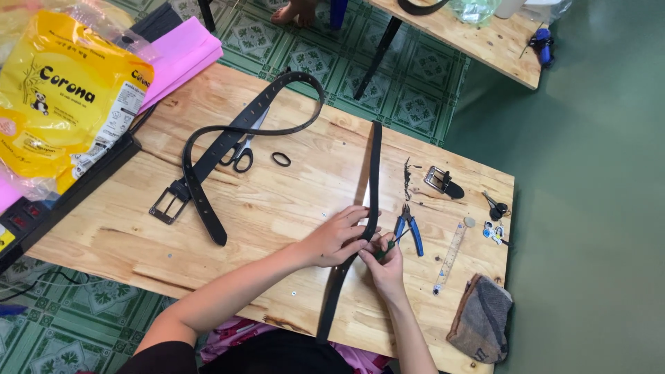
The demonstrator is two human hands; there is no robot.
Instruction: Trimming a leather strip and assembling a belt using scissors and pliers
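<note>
Hands first: my left hand [337, 237] lies flat with fingers curled over the long black leather strap [373, 181], pinning it to the bench [277, 208] near the front edge, while my right hand [385, 266] is closed around a small green-handled tool [383, 251] set against the strap. That strap runs from the front edge up toward the far edge; it looks limp yet tough, light, a bit slick, best held flat just beside the working spot. Right of my hands lie blue-handled pliers [410, 227], a clear ruler [450, 257] and a folded grey cloth [481, 318] at the front right corner. Farther off sit a silver buckle [439, 181], a small black loop [280, 159], black scissors [242, 154] and a second black belt with buckle [208, 159]. At the far left corner rests a yellow plastic package [62, 104] with dark lettering, over pink sheets [183, 55].
</note>
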